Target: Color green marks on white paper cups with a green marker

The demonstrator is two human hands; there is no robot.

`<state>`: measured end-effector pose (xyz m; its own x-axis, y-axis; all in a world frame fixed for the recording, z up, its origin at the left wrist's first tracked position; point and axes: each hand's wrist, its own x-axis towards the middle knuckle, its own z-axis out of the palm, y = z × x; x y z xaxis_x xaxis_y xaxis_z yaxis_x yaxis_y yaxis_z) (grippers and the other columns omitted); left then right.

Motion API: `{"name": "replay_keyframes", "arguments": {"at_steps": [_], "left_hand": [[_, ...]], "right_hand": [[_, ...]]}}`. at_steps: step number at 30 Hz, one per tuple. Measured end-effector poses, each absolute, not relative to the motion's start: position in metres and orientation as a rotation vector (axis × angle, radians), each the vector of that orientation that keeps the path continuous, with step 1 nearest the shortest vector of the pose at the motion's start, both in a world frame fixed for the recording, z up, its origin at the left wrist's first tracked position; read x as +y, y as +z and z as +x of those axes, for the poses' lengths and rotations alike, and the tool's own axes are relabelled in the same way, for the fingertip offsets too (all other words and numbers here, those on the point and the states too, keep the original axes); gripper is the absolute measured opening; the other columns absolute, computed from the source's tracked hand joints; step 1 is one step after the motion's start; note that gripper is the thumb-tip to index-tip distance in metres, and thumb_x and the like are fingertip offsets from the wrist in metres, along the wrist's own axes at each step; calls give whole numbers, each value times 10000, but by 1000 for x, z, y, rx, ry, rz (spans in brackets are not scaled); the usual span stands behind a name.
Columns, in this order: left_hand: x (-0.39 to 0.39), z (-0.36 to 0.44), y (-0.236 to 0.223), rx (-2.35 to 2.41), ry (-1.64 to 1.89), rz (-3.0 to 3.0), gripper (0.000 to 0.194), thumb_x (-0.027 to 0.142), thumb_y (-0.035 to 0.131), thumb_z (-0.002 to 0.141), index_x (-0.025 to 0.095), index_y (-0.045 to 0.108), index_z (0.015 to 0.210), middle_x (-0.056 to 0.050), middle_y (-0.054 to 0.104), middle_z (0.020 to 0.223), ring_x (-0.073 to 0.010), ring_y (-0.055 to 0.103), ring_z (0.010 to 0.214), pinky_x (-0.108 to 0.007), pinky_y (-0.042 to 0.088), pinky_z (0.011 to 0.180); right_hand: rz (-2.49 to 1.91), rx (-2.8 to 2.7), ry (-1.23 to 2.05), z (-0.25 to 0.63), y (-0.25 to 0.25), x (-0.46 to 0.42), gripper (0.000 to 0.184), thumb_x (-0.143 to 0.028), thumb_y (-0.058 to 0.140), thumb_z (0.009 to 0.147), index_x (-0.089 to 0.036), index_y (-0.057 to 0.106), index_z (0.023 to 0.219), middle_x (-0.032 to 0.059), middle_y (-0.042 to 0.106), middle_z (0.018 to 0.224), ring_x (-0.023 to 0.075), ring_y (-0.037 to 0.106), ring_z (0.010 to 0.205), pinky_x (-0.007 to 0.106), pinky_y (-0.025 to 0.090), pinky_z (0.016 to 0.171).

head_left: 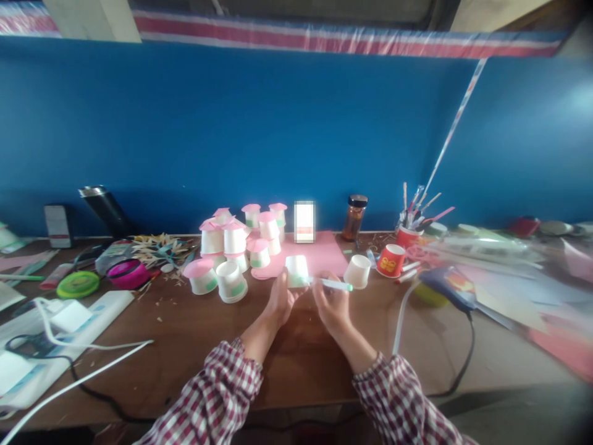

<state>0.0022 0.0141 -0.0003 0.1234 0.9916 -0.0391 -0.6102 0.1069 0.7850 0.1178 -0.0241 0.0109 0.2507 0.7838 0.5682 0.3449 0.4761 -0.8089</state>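
My left hand (pixel 280 298) is closed around a white paper cup (pixel 296 267), which is turned bottom up and has a pale green patch low on its side. In my right hand (pixel 334 303) is a light green marker pen (pixel 340 285), its tip end pointing at the cup and its green end out to the right. Tip and cup meet or nearly meet; I cannot tell which. Another white paper cup (pixel 357 272) stands just right of the marker. To the left are several white cups with pink paper tops (pixel 200 276), some stacked, some with green patches.
A pink sheet (pixel 324 250) lies behind my hands. Right of it are a brown-filled bottle (pixel 355 217), a red cup (pixel 390 261), a pen holder (pixel 408 237) and a glue gun (pixel 447 287). A power strip (pixel 99 318) with cables, a green lid (pixel 78 284) and a tilted black flask (pixel 105 210) are left.
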Motion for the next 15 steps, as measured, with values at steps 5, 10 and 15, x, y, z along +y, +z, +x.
{"name": "replay_keyframes", "arguments": {"at_steps": [5,10,15], "left_hand": [[14,2,2,704,1314,662,396,484,577,795,163,604,1026,-90,662,970,-224,614,950,-372,501,847],[15,2,0,687,1286,649,430,521,560,793,167,604,1032,-102,664,989,-238,609,977,-387,492,857],[16,2,-1,694,1276,625,387,509,567,791,171,622,970,-96,673,916,-243,617,949,-377,492,834]], "right_hand": [[-1108,-1350,425,118,11,-25,122,-253,520,823,-163,587,777,-2,591,634,113,522,533,212,431,504],[-1113,-1347,422,118,10,-24,129,-270,525,831,-164,587,792,0,588,655,113,518,546,213,426,509],[-1097,-1354,436,118,9,-24,125,-259,517,833,-165,586,788,-2,582,647,110,509,539,212,422,505]]}}
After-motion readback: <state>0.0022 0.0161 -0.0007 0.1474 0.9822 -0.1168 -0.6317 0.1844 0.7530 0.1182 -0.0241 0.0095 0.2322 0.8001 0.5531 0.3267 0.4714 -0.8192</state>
